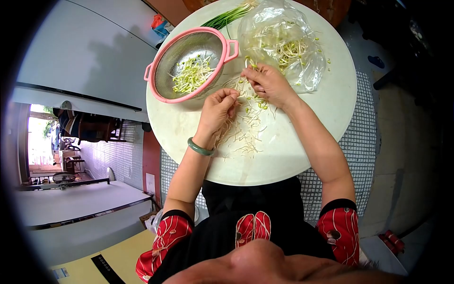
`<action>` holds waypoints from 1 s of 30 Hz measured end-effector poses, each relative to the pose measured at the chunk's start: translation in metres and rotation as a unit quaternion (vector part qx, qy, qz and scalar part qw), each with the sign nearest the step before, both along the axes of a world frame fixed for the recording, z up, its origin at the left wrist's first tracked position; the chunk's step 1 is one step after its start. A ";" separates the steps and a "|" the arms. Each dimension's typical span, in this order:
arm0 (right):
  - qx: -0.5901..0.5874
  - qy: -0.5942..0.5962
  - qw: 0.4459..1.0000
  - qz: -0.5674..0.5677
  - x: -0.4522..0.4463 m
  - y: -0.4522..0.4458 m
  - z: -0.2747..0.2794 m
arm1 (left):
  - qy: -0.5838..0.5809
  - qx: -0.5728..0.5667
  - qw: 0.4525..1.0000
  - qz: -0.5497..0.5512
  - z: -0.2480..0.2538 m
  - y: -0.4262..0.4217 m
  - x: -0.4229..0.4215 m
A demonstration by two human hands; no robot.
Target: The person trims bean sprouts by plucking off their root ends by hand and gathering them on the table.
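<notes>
My left hand [219,110], with a green bangle on its wrist, is closed in a pinch over the table; what sits between its fingertips is too small to make out. Just to the right, my right hand [269,84] is closed on a bean sprout [249,61] whose yellow-green head sticks up past the fingers. Below both hands lies a scatter of thin root ends and loose sprouts [248,128]. At the upper left a pink-rimmed metal colander [163,66] holds a heap of trimmed-looking sprouts [193,73]. A clear plastic bag [309,78] with more sprouts lies beyond my right hand.
All of this is on a round white table [326,123]. A bunch of green onions [224,19] lies at its far edge, between the colander and the bag. Tiled floor [364,142] shows at the right, and pale cabinet-like surfaces [85,61] stand to the left.
</notes>
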State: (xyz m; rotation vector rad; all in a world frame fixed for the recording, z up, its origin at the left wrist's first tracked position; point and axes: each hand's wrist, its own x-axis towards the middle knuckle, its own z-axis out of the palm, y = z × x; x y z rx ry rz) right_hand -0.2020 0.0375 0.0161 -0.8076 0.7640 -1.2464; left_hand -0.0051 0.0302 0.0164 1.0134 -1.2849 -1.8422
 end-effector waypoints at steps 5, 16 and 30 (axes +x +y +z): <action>-0.037 -0.156 0.987 -0.016 -0.019 -0.003 0.002 | -0.247 -0.323 0.912 -0.050 -0.006 0.002 0.012; -0.025 -0.196 0.980 0.013 -0.028 -0.006 0.000 | -0.391 -0.581 0.712 -0.037 0.010 -0.011 -0.041; -0.028 -0.164 0.986 -0.010 -0.030 -0.007 0.000 | -0.227 -0.452 0.862 -0.023 -0.008 -0.035 -0.038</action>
